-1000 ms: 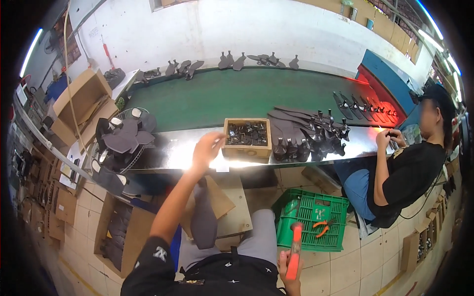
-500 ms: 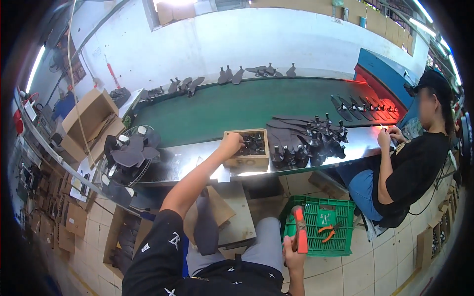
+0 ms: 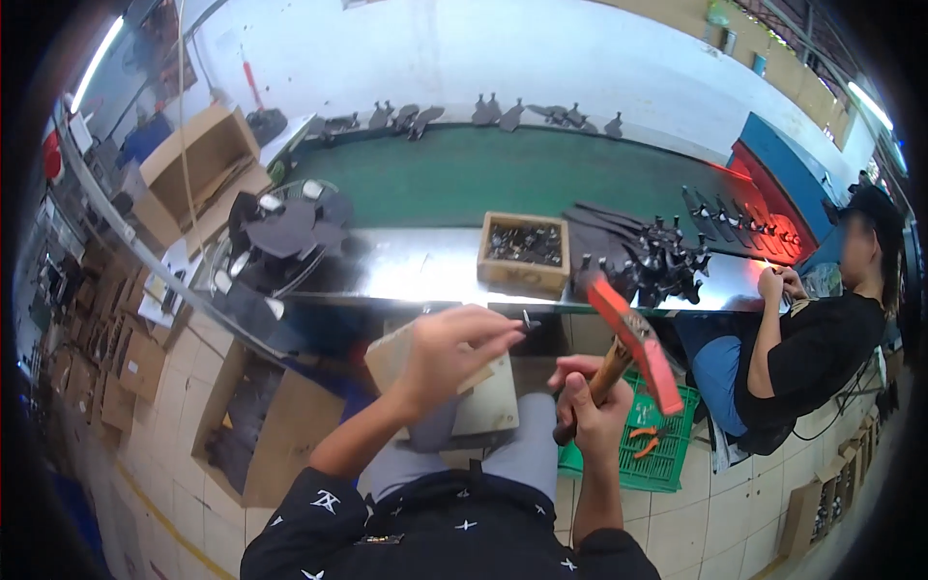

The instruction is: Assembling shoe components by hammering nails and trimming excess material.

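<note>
My left hand (image 3: 449,350) is raised in front of the bench with fingers pinched. At its fingertips is a small dark piece with a metal pin (image 3: 528,321). My right hand (image 3: 594,411) grips the wooden handle of a hammer (image 3: 633,338) with a red-painted head, held tilted over my right thigh. A wooden box (image 3: 522,275) of small dark parts stands on the bench edge just beyond both hands. Below my left hand, between my knees, is a cream-coloured block (image 3: 491,406). My left forearm and hand partly hide it.
Dark heeled shoe parts (image 3: 667,261) are piled right of the box. A wire basket (image 3: 290,266) holds dark pieces at left. Behind runs a green conveyor belt (image 3: 483,174). A green crate (image 3: 657,464) with orange-handled pliers (image 3: 646,443) sits at right, near a seated co-worker (image 3: 822,319).
My left hand has come out of the wooden box and back toward me with the small pinned piece. My right hand has lifted the hammer. The whole view has shifted.
</note>
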`<state>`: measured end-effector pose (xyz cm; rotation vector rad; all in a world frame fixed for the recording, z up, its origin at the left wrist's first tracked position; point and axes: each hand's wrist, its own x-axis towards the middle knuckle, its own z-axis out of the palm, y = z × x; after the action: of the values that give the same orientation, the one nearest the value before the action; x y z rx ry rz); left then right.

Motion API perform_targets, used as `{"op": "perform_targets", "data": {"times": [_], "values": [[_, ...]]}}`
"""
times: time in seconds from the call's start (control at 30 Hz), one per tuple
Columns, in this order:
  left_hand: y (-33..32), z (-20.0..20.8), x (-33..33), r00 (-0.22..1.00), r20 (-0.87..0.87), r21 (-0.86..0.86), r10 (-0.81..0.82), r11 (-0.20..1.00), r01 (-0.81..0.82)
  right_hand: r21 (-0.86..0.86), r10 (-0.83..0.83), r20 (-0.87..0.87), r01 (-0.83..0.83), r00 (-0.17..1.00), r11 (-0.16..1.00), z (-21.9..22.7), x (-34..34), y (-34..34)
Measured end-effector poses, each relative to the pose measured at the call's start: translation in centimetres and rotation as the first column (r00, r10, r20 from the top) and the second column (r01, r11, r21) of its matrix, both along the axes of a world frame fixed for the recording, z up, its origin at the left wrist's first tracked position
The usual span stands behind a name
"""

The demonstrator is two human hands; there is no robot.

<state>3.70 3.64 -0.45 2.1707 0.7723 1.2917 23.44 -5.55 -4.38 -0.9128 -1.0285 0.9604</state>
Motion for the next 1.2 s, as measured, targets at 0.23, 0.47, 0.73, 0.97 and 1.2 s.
{"op": "perform_targets", "data": {"times": [0.23,0.47,0.73,0.97,1.2], "values": [[-6.3,1.7,-5.2,0.980,-0.175,0.782,0.091,0.618,0.082,0.017,0.178,-0.094,-0.177,0.980,0.984,2.4,-5.9,-3.4],[-6.3,0.4,-6.0,0.954,0.252,0.112,-0.162,0.984,0.137,0.114,0.199,-0.025,-0.195,0.980,0.974,2.0,-7.5,-2.4],[-4.2,1.3,-8.4,0.993,0.083,0.030,-0.090,0.996,0.088,0.043,0.351,-0.209,-0.350,0.913,0.936,0.1,-8.0,1.9],[-1.5,-3.6,-9.9,0.999,0.005,-0.203,0.036,0.979,-0.034,-0.231,0.326,-0.111,-0.344,0.939,0.910,-1.2,-8.4,5.7],[8.9,-13.9,-10.0,0.964,-0.112,-0.225,0.241,0.939,-0.261,-0.324,0.326,0.297,-0.227,0.897,0.919,-3.1,-9.1,13.5]]}}
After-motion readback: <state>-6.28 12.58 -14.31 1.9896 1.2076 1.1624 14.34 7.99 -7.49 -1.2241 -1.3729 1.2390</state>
